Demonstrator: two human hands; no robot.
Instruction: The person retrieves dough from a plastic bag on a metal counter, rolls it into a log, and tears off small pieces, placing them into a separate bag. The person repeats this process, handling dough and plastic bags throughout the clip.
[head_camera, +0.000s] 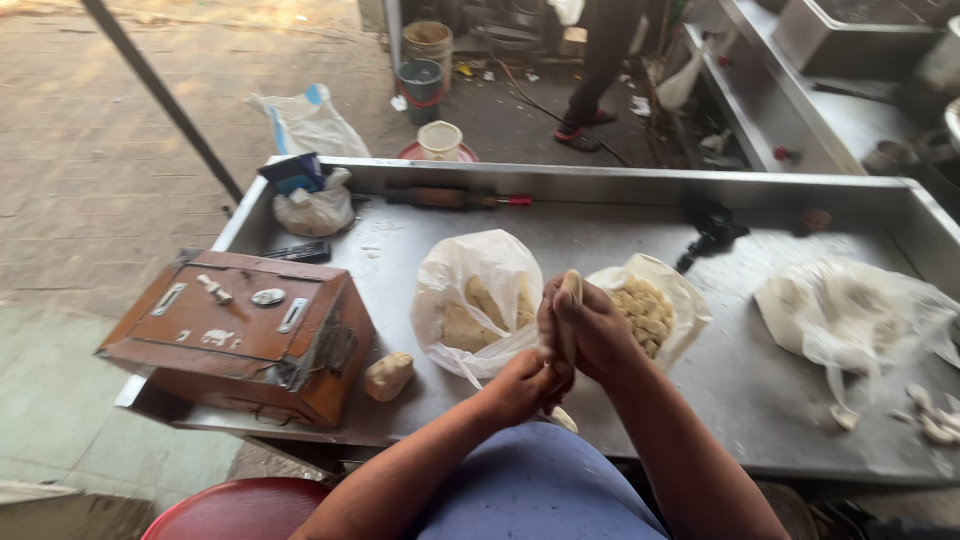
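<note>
**Both hands closed on one strip of dough**

The right hand (598, 335) stood upright over the steel tabletop (640, 240), fingers curled in a tight grip round a pale strip of dough (570, 300) whose rounded tip poked out above the knuckles. The left hand (525, 385) sat just below and touching it, its grip pressed shut on the lower end of the same strip; how far the dough ran inside the fists could not be told. Both hands hovered near the front edge of the tabletop, between two open plastic bags. The bag to the left (470, 290) held flat tan pieces, the bag to the right (655, 305) held small crumbly lumps. A loose lump of dough (388, 375) lay on the tabletop beside a brown wooden box (245, 335). Farther right a third, crumpled bag (850, 310) lay open, with small pale shaped pieces (935, 415) near the edge. A rolling pin (450, 198) rested along the back rim.
</note>
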